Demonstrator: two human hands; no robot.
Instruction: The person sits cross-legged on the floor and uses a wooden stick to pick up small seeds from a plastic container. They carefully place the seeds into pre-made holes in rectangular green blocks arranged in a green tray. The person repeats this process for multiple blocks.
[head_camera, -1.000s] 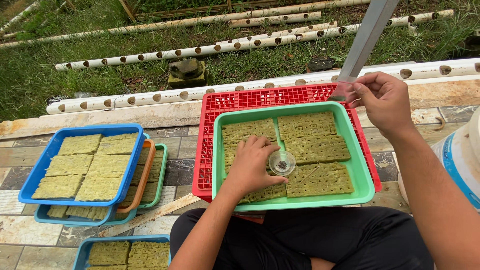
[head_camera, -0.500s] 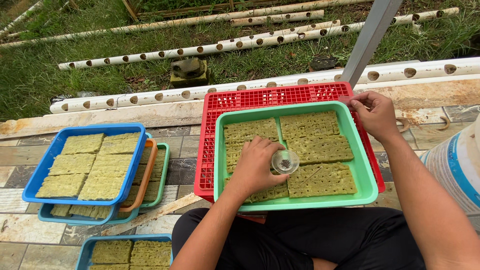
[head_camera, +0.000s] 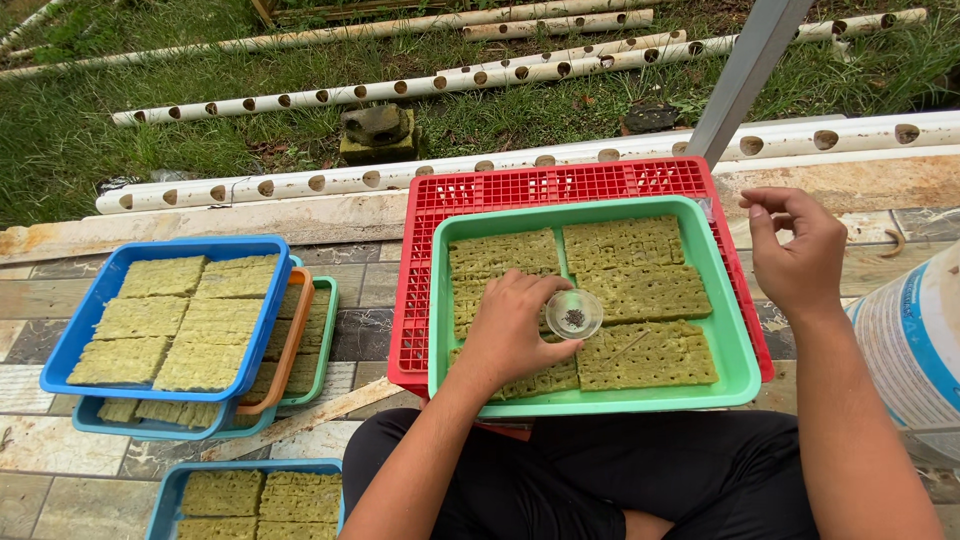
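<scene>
Resting on the green tray (head_camera: 745, 375) of scored sponge slabs (head_camera: 640, 285), the left hand (head_camera: 510, 330) clamps a small clear dish (head_camera: 574, 313), while the right hand (head_camera: 800, 250) hovers beside, fingertips pinched together.

lower blue tray (head_camera: 175, 500) cut off, dish (head_camera: 574, 313) contents indistinct

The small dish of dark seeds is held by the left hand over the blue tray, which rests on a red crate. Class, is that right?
Not quite. The head view shows the left hand holding the dish over the green tray, not a blue one. That green tray does rest on the red crate. The blue trays sit apart, further left.
</scene>
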